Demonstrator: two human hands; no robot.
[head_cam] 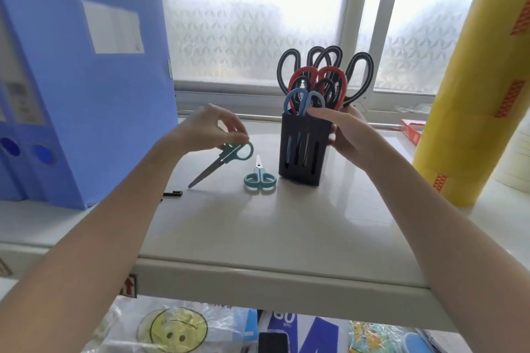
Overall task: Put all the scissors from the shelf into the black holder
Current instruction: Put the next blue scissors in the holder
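A black slotted holder (pixel 301 163) stands on the white shelf (pixel 258 226), filled with several scissors whose black, red and blue handles stick up. My right hand (pixel 341 135) grips the holder's right side near its rim. My left hand (pixel 206 127) pinches the handle of teal scissors (pixel 226 160), tilted, blade tip resting on the shelf at lower left. Small teal scissors (pixel 259 178) lie flat just left of the holder, blades pointing away from me.
Blue file boxes (pixel 86 89) stand at the left. A tall stack of yellow tape rolls (pixel 476 100) stands at the right, a red box (pixel 411 130) behind it. A small black clip (pixel 173 194) lies near the scissor tip. A frosted window is behind.
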